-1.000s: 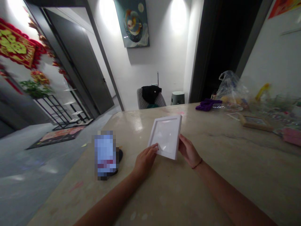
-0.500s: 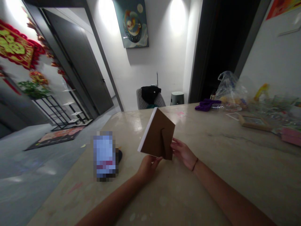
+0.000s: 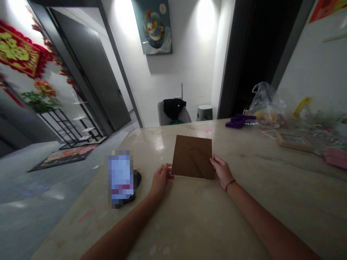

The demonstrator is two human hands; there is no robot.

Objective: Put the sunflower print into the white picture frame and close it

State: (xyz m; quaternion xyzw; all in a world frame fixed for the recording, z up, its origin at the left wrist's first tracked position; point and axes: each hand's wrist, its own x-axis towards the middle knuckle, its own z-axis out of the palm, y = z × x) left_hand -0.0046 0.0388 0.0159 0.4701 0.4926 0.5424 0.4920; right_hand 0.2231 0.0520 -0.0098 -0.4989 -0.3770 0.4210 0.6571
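Frame lying flat on tabletop, brown back up. L hand open, fingers spread, just beside frame; R hand open, fingertips touching frame's right edge, no pinch.

No legible text, label, brand or number appears in this view. Just left of the left fingers, a pixelated object shows pale blue and dark red patches, obscured beyond reading. Far beyond and left of the same fingers, a red wall banner bears gold shapes, too blurred to tell whether they are characters. Between the left fingers and the right fingers, a brown backing shows no readable print.
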